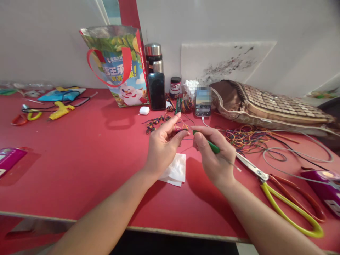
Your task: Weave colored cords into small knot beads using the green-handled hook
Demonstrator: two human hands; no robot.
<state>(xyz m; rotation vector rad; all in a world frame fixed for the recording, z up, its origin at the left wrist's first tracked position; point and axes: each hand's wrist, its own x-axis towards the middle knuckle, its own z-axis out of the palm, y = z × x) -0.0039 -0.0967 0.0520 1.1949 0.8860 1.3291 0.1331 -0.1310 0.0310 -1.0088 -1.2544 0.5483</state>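
Above the middle of the red table, my left hand point(165, 141) pinches a small piece of multicoloured crochet work point(182, 130) between thumb and fingers. Yarn runs up over its raised index finger. My right hand point(216, 152) is closed around the green handle of a crochet hook point(214, 147), whose tip points left at the crochet piece. Whether the hook tip sits inside a loop is too small to tell. Behind the left hand lies a finished-looking multicoloured knotted strand point(156, 122), and a ball of variegated yarn point(187, 105) rests farther back.
Large scissors point(261, 175) with red and yellow handles lie at right, near tangled yarn point(247, 138). White tissue point(177, 169) lies below my hands. Behind stand a shopping bag point(124, 71), a dark phone point(156, 91) and a lit phone point(203, 104). A yellow glue gun point(61, 109) lies left.
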